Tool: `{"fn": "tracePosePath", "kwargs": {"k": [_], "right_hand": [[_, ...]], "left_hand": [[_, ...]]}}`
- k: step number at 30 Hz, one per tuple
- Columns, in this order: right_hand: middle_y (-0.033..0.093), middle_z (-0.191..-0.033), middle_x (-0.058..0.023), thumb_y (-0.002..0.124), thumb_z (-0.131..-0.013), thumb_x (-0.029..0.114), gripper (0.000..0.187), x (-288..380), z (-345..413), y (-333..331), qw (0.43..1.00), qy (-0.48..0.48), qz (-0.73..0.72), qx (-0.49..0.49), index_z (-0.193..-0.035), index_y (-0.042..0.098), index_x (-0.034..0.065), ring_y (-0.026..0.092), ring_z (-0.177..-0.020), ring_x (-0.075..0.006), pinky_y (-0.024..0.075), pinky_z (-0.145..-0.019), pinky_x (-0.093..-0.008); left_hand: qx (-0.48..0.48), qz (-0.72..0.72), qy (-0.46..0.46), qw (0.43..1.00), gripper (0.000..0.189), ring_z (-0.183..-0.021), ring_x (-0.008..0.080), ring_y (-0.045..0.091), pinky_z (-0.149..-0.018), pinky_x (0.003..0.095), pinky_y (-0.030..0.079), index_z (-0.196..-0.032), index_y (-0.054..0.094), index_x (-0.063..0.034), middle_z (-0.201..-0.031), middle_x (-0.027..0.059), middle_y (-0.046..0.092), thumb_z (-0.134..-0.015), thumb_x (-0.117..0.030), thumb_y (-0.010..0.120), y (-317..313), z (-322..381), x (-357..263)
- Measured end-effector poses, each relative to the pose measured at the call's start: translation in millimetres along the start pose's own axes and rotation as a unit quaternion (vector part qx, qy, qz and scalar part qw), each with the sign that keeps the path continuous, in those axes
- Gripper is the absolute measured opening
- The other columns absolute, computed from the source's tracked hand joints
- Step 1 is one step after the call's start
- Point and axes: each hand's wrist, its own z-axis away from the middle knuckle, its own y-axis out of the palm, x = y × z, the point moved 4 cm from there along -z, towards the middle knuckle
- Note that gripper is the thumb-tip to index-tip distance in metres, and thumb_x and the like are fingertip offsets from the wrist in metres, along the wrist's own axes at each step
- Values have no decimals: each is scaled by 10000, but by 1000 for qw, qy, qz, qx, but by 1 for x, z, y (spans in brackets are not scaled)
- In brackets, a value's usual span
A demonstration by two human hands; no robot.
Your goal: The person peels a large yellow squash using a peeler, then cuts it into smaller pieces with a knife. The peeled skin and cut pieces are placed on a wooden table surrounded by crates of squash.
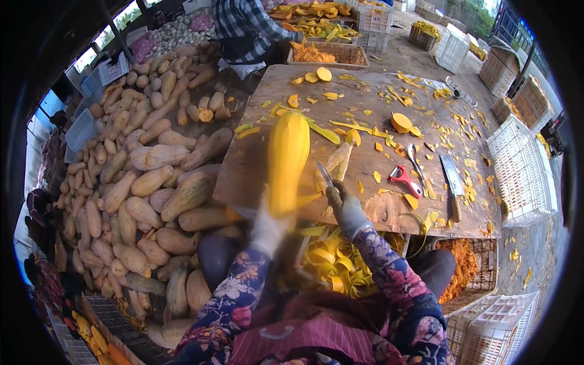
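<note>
My left hand, in a pale glove and blurred, grips the lower end of a peeled yellow squash. The squash's far end reaches over the wooden table. In my right hand, also gloved and with darkened fingers, is a small knife, its blade pointing up and away from me. Beyond the blade lie long strips of squash peel. Below my hands, a crate of curled yellow peels stands between my knees.
On the table's right lie a red peeler, a metal spoon and a cleaver. Whole squashes are heaped at the left. Plastic crates stand at the right. A person in a checked shirt works beyond the table.
</note>
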Motion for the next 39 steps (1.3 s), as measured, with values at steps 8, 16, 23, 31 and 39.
{"fn": "tracePosePath", "kwargs": {"k": [8,16,23,31,39], "right_hand": [[684,-1101,-332,462,-1070,391,560,42,-97,55,987,-34,146,-50,-1545,426,97,663,-1015,-502,511,-899,-563],[679,-1164,-319,567,-1055,287,502,-23,106,42,995,-28,40,90,-1498,494,62,676,-1072,-457,544,-917,-476],[590,-1098,-29,570,-1089,217,514,-65,155,10,957,83,-277,-9,-1495,454,-75,523,-936,-87,483,-852,-228],[615,-1114,-42,592,-1080,252,525,-46,129,4,983,50,-178,11,-1493,471,-47,565,-957,-113,489,-895,-252],[704,-1185,-289,579,-1039,338,525,55,-64,33,995,-89,36,28,-1482,514,65,692,-1092,-419,550,-923,-446]], "left_hand": [[1,-14,-32,999,1102,-1276,250,589,-1064,365,501,-1652,198,-93,-1448,195,558,-783,-101,876,-2,4,-10],[6,59,56,997,1041,-1218,266,609,-1058,363,510,-1660,198,-119,-1420,150,573,-821,19,799,-3,1,3],[51,379,-123,916,818,-1094,234,644,-923,433,583,-1579,374,-167,-1295,121,635,-873,-76,776,-12,2,26],[101,677,-187,704,506,-1137,328,639,-932,512,551,-1347,591,-124,-1269,114,666,-919,-331,762,6,12,30],[83,687,-213,690,562,-1184,310,628,-998,514,538,-1425,534,-114,-1329,117,635,-954,-352,727,21,21,14]]}}
